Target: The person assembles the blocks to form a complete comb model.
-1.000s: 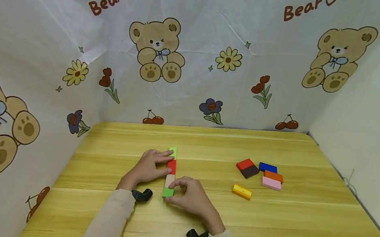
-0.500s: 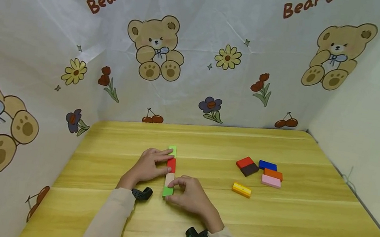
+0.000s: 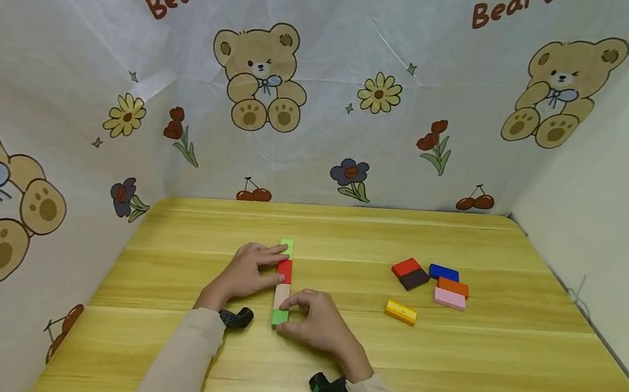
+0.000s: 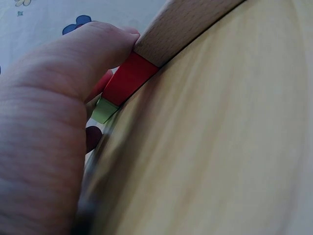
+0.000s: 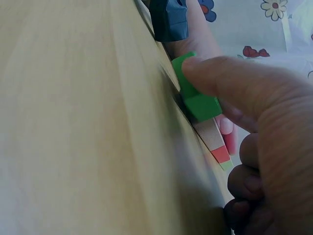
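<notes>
Just left of centre in the lower half of the head view, four blocks lie end to end on the bench [image 3: 507, 374]: lime block [image 3: 288, 245] uppermost, then red block [image 3: 286, 269], wood block [image 3: 282, 294] and green block [image 3: 280, 318]. The right hand [image 3: 321, 322] pinches the green block, fingers narrow, thumb at its lower end and index finger up by the seam with the wood block; that hold looks chosen to square the piece and snug it lengthwise. The left hand [image 3: 247, 271] has its fingers loosely spread, tips on the lime block and thumb at the red block's lower end, probably bracing the upper part against skewing. How hard either presses, I cannot tell. Toward the right of the frame, the second red block [image 3: 406, 266] touches the dark block [image 3: 415, 279], beside the blue block [image 3: 444, 272], orange block [image 3: 453, 286] and pink block [image 3: 449, 299]; the yellow block [image 3: 401, 312] sits lower, alone. Their distance likely gives both hands room.
</notes>
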`<state>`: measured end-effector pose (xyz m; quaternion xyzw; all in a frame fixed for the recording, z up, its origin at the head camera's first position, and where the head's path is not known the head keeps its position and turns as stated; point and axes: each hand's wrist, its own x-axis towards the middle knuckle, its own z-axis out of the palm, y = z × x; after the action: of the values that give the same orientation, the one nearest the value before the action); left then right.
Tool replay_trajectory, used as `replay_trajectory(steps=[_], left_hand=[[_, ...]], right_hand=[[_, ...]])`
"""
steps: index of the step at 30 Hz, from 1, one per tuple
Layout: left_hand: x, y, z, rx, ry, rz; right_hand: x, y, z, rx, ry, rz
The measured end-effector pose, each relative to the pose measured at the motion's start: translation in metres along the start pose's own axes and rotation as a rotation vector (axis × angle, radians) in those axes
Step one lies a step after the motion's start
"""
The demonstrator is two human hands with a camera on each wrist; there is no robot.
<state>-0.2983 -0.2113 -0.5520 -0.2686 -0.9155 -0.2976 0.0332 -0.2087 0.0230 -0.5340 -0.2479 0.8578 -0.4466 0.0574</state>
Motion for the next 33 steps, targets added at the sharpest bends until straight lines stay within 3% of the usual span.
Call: replay_trajectory(steps=[9,28,33], left_hand=[[-0.0008,-0.0006,0.0018,-0.008,-0.007,-0.001],[-0.0052,-0.0025,0.0021,0.004,0.035,0.029],[-0.0013,-0.0011,0.0023,0.003,0.013,0.023]], right_hand=[[-0.0004,0.0014,0.0028,-0.043,0.004,-0.025],[-0.0034,0.0052,0.0038,-0.002,-0.007,-0.099],[-0.0048,0.0065,0.0029,-0.032,0.006,-0.108]])
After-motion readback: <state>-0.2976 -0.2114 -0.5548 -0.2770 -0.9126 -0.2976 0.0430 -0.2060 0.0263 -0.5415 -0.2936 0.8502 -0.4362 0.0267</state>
